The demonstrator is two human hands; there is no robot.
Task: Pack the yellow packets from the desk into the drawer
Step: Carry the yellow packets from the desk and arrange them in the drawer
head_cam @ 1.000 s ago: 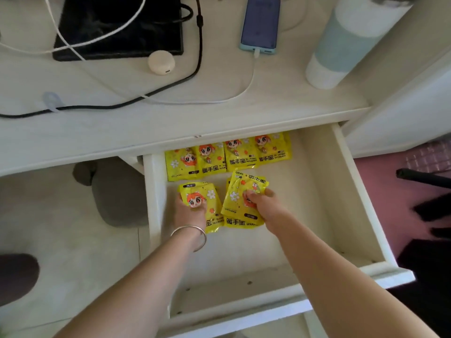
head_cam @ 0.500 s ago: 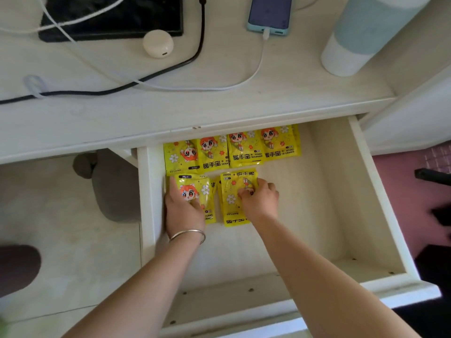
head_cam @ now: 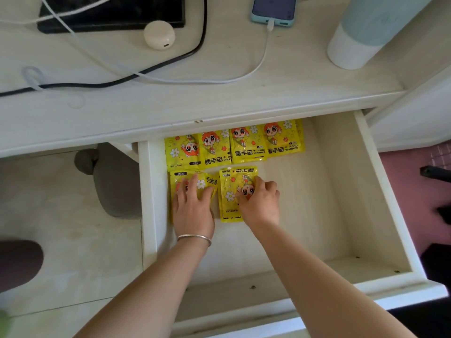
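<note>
The white drawer (head_cam: 147, 203) stands pulled out under the desk (head_cam: 219, 101). A row of several yellow packets (head_cam: 246, 147) lies along its back. In front of that row are two more. My left hand (head_cam: 192, 208), with a bracelet at the wrist, lies flat with spread fingers on the left packet (head_cam: 212, 181), covering most of it. My right hand (head_cam: 261, 203) has bent fingers pressed on the right packet (head_cam: 229, 193), which lies flat on the drawer floor. No yellow packet shows on the visible part of the desk.
On the desk are a black tablet (head_cam: 109, 13), a round earbud case (head_cam: 159, 34), a charging phone (head_cam: 274, 8), black and white cables (head_cam: 146, 71) and a pale blue bottle (head_cam: 361, 32). A grey seat (head_cam: 114, 184) sits left of the drawer. The drawer's right half is bare.
My right hand has laid its tilted packet down flat and squared it behind the back row. My left hand has slid its packet up toward that row and flattened on it.
</note>
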